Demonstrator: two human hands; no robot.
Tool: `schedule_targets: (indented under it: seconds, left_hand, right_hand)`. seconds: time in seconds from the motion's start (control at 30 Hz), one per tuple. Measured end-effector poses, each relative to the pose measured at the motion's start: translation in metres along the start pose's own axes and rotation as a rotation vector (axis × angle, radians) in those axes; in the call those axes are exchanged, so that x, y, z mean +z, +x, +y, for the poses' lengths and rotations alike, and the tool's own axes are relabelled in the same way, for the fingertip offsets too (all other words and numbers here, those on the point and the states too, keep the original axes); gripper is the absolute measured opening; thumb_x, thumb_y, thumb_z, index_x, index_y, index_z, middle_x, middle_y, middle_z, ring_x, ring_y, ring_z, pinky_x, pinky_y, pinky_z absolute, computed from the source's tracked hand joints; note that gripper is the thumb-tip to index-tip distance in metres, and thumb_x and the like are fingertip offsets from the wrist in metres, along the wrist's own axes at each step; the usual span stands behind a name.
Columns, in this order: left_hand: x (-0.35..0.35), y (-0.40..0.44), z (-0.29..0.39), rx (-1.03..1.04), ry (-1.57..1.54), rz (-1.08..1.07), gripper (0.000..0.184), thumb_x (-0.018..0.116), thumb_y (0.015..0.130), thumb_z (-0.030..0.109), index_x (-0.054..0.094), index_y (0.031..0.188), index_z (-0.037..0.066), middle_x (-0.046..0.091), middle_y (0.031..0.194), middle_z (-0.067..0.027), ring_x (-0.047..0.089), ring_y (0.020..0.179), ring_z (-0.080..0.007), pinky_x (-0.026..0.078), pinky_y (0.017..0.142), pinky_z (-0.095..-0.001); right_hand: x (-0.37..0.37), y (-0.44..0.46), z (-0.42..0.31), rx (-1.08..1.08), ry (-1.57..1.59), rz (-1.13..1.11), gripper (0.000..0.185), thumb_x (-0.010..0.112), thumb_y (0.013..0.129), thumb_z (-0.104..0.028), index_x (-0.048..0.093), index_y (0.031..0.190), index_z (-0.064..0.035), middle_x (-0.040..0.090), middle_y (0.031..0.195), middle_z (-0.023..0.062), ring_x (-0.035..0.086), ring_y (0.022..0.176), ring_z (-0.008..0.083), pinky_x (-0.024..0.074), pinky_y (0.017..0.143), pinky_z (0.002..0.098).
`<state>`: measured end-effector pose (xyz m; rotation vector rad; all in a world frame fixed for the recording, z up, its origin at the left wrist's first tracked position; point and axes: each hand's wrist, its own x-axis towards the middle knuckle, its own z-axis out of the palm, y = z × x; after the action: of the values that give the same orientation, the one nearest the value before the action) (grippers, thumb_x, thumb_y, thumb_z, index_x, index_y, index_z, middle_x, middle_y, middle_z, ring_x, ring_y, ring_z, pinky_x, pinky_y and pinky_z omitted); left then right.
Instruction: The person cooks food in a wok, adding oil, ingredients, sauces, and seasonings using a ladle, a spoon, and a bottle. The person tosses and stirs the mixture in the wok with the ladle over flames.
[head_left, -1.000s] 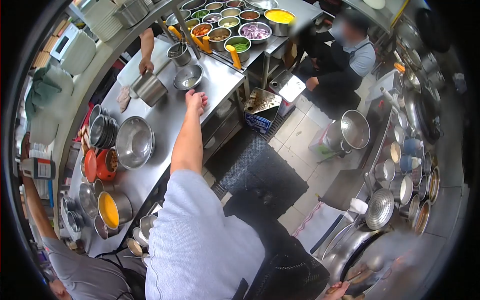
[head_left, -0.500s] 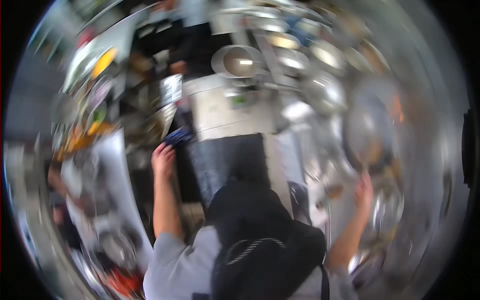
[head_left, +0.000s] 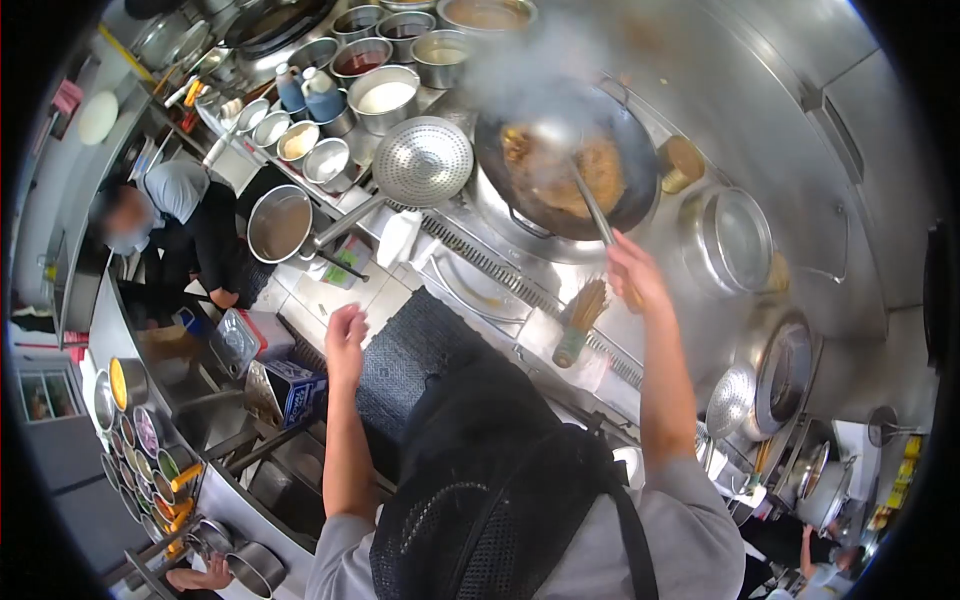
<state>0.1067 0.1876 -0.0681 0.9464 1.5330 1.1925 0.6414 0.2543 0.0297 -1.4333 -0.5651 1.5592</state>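
A dark wok (head_left: 635, 150) sits on the stove with brown food (head_left: 590, 180) in it, and steam hides its upper left part. My right hand (head_left: 636, 272) is wrapped round the handle of a long metal ladle (head_left: 592, 200), whose head is lost in the steam over the food. My left hand (head_left: 346, 338) is raised above the floor mat (head_left: 415, 350), its fingers curled, touching nothing I can see. Between my hands, a bamboo brush (head_left: 580, 322) lies on the stove edge. A perforated strainer (head_left: 423, 160) rests left of the wok.
Pots of sauces (head_left: 385, 97) stand behind the strainer. A large pot (head_left: 281, 225) is at the left, near a crouching person (head_left: 185, 200). A lidded pot (head_left: 740, 240) stands right of the wok. Another person's hand (head_left: 205, 575) touches a metal pot (head_left: 257, 568) at the lower left.
The view has swung from the prep counter to the stove. My left hand has come back from beside a metal bowl. My right hand, still on the ladle, now shows fully with the wok.
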Motion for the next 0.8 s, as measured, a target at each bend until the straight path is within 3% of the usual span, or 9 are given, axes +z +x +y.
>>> schedule_targets:
  seconds: [0.1, 0.2, 0.27, 0.33, 0.53, 0.57, 0.63, 0.73, 0.8]
  left_hand:
    - [0.049, 0.013, 0.05, 0.154, 0.251, -0.261, 0.023, 0.064, 0.104, 0.01, 0.064, 0.124, 0.0, 0.07, 0.113, -0.0053, 0.065, 0.104, -0.0149, 0.052, 0.092, -0.0301]
    - [0.056, 0.012, 0.069, 0.176, 0.288, -0.204, 0.02, 0.063, 0.104, 0.01, 0.066, 0.122, 0.001, 0.071, 0.112, -0.0043, 0.064, 0.104, -0.0136, 0.052, 0.092, -0.03]
    - [0.044, 0.014, 0.057, 0.173, 0.302, -0.169, 0.019, 0.064, 0.104, 0.01, 0.066, 0.12, 0.001, 0.071, 0.11, -0.0048, 0.064, 0.102, -0.0131, 0.051, 0.091, -0.0296]
    - [0.036, 0.013, 0.044, 0.11, 0.26, -0.116, 0.019, 0.064, 0.104, 0.01, 0.065, 0.12, 0.0, 0.071, 0.11, -0.0059, 0.064, 0.1, -0.0129, 0.051, 0.09, -0.029]
    - [0.055, 0.031, 0.053, 0.062, 0.163, -0.184, 0.022, 0.061, 0.106, 0.012, 0.062, 0.123, -0.001, 0.07, 0.111, -0.007, 0.064, 0.098, -0.014, 0.051, 0.089, -0.0282]
    - [0.058, 0.035, 0.054, 0.105, 0.202, -0.211, 0.022, 0.061, 0.106, 0.012, 0.062, 0.123, -0.001, 0.069, 0.112, -0.0071, 0.064, 0.098, -0.014, 0.051, 0.089, -0.0281]
    - [0.058, 0.038, 0.058, 0.122, 0.245, -0.219, 0.022, 0.061, 0.106, 0.012, 0.062, 0.123, -0.001, 0.069, 0.112, -0.0073, 0.064, 0.098, -0.014, 0.051, 0.089, -0.0282]
    - [0.054, 0.038, 0.057, 0.136, 0.29, -0.188, 0.022, 0.061, 0.106, 0.013, 0.062, 0.124, -0.001, 0.07, 0.113, -0.0075, 0.064, 0.098, -0.0137, 0.051, 0.088, -0.0283]
    - [0.049, 0.034, 0.053, 0.099, 0.278, -0.153, 0.023, 0.061, 0.106, 0.013, 0.062, 0.125, -0.001, 0.07, 0.113, -0.0071, 0.064, 0.098, -0.0138, 0.051, 0.089, -0.0284]
  right_hand:
    - [-0.015, 0.016, 0.034, -0.242, -0.637, 0.185, 0.066, 0.064, 0.101, -0.018, 0.037, 0.161, -0.0068, 0.067, 0.075, 0.009, 0.065, 0.06, 0.0167, 0.0471, 0.047, 0.0342]
    - [-0.039, -0.013, 0.08, -0.72, -1.337, 0.424, 0.06, 0.062, 0.101, -0.014, 0.043, 0.157, -0.0055, 0.066, 0.08, 0.0107, 0.061, 0.056, 0.0139, 0.048, 0.047, 0.0334]
    - [-0.009, -0.058, 0.062, -0.677, -1.332, 0.416, 0.061, 0.063, 0.1, -0.014, 0.043, 0.157, -0.004, 0.066, 0.08, 0.0108, 0.06, 0.053, 0.0143, 0.0483, 0.046, 0.0343]
    - [0.035, -0.098, 0.022, -0.072, -0.743, 0.304, 0.066, 0.066, 0.099, -0.014, 0.041, 0.159, -0.0051, 0.07, 0.079, 0.0136, 0.063, 0.051, 0.0146, 0.0479, 0.045, 0.038]
    - [-0.04, 0.011, 0.004, -0.076, -0.144, -0.001, 0.066, 0.067, 0.098, -0.014, 0.042, 0.158, -0.0046, 0.067, 0.076, 0.0121, 0.059, 0.051, 0.0149, 0.047, 0.046, 0.0387]
    - [-0.043, 0.013, 0.015, -0.071, -0.141, 0.002, 0.066, 0.067, 0.098, -0.014, 0.042, 0.158, -0.0046, 0.067, 0.076, 0.0121, 0.059, 0.051, 0.0149, 0.047, 0.046, 0.0387]
    - [-0.047, 0.012, 0.034, -0.411, -0.981, 0.28, 0.068, 0.066, 0.098, -0.013, 0.04, 0.159, -0.0045, 0.067, 0.076, 0.0129, 0.06, 0.052, 0.0172, 0.0482, 0.049, 0.0411]
    - [-0.046, -0.03, 0.068, -0.67, -1.365, 0.426, 0.071, 0.066, 0.097, -0.014, 0.036, 0.161, -0.0046, 0.067, 0.076, 0.0141, 0.061, 0.052, 0.0191, 0.049, 0.052, 0.0435]
    - [-0.001, -0.074, 0.041, -0.396, -1.08, 0.339, 0.071, 0.066, 0.098, -0.014, 0.036, 0.162, -0.0055, 0.066, 0.075, 0.0124, 0.06, 0.052, 0.0179, 0.0481, 0.05, 0.0414]
